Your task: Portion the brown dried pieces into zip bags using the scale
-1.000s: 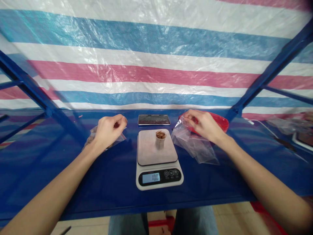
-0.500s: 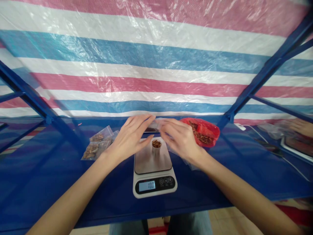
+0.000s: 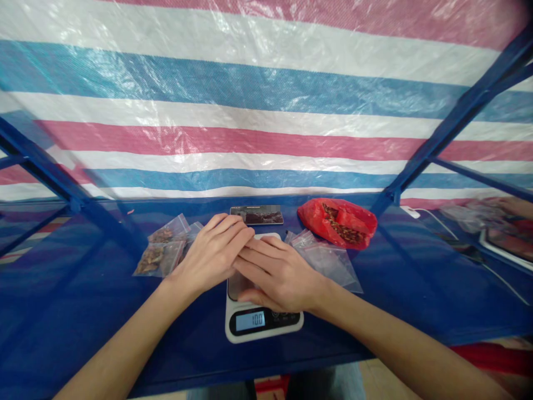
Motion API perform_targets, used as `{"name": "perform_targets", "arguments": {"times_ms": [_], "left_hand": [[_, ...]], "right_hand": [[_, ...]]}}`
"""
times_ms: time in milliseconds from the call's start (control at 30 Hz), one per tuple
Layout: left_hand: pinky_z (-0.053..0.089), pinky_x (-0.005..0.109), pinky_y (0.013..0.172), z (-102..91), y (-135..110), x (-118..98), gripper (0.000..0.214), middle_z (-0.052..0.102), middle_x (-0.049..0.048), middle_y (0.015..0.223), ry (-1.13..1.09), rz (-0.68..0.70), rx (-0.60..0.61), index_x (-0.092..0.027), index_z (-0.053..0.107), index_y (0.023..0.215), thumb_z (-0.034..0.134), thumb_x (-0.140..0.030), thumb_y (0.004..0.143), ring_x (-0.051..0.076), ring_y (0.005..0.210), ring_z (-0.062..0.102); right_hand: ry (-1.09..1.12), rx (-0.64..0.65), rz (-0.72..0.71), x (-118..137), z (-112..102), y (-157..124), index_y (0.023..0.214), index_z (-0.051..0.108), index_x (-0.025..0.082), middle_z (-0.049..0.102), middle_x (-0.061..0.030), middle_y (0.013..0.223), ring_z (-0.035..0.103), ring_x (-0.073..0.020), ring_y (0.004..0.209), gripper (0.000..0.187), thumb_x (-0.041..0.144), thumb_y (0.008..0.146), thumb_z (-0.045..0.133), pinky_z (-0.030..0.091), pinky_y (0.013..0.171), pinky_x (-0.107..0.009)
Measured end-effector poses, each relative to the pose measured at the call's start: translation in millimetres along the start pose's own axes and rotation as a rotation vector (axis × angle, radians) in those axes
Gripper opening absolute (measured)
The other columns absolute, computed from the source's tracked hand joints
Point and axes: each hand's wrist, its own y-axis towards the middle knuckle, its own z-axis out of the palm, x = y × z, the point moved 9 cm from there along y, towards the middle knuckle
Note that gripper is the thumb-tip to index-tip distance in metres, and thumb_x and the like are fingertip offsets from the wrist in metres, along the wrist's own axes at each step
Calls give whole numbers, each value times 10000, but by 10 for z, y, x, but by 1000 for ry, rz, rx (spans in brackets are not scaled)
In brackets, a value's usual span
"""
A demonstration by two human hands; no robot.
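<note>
Striped tarp (image 3: 266,105) is hung behind the blue bench (image 3: 66,316). Red bag (image 3: 339,223) of dried pieces is placed back right, with pieces still inside. Filled zip bags (image 3: 160,250) are laid at left; empty zip bags (image 3: 328,262) are left unfilled at right. Scale (image 3: 264,326) is centred, 10.0 read on its display, platform mostly covered. Left hand (image 3: 210,256) and right hand (image 3: 278,275) are held flat and open, fingers touching over the platform; nothing held is seen.

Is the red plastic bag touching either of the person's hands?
No, the red plastic bag lies apart from both, beyond the right hand, with the left hand farther away.
</note>
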Motion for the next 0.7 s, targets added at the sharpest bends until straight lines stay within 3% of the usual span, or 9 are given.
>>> {"name": "perform_targets", "arguments": {"times_ms": [67, 133, 233, 300, 400, 467, 700], "left_hand": [[512, 410, 887, 7, -31, 123, 226, 752, 95, 974, 15, -70, 1, -194, 693, 1071, 513, -130, 950, 259, 1001, 664], [482, 390, 827, 31, -81, 280, 184, 733, 76, 933, 43, -150, 17, -197, 670, 1062, 516, -153, 969, 247, 936, 645], [455, 395, 819, 98, -157, 497, 202, 712, 73, 951, 75, -253, 58, -185, 636, 1149, 522, -194, 982, 257, 929, 620], [453, 404, 835, 161, -195, 599, 239, 698, 89, 1013, 83, -304, 90, -176, 611, 1198, 531, -214, 975, 276, 974, 609], [454, 408, 828, 263, -231, 675, 208, 673, 91, 1039, 71, -350, 136, -189, 599, 1152, 538, -213, 954, 286, 991, 594], [456, 401, 820, 305, -246, 691, 158, 665, 81, 1018, 45, -366, 143, -199, 600, 1093, 539, -201, 947, 279, 976, 588], [466, 373, 858, 279, -261, 674, 81, 713, 59, 978, -69, -383, 44, -193, 647, 1011, 588, -187, 956, 238, 974, 620]], "right_hand": [[39, -101, 50, -102, -168, -55, 1258, 712, 198, 781, -121, 1210, 676, -283, 1199, 274, 267, 1034, 570, 531, 962, -434], [76, -194, 184, -342, -326, -142, 1156, 737, 230, 799, -84, 1082, 697, -267, 1046, 231, 183, 1015, 560, 529, 908, -443], [207, -223, 370, -771, -407, -281, 1009, 731, 229, 767, -57, 920, 663, -238, 874, 125, 227, 1021, 607, 511, 829, -424], [332, -141, 398, -960, -332, -326, 1017, 727, 222, 756, -56, 952, 651, -231, 895, 119, 336, 982, 719, 507, 832, -402], [440, 26, 386, -1074, -136, -371, 1114, 730, 235, 747, -63, 1058, 634, -258, 1019, 438, 486, 794, 893, 501, 910, -406], [454, 94, 393, -1093, -12, -407, 1151, 725, 247, 734, -62, 1085, 617, -267, 1053, 551, 518, 718, 932, 490, 948, -417], [423, 156, 426, -1025, 209, -461, 1089, 728, 223, 709, -61, 1055, 580, -252, 1028, 430, 497, 797, 887, 487, 910, -397]]}}
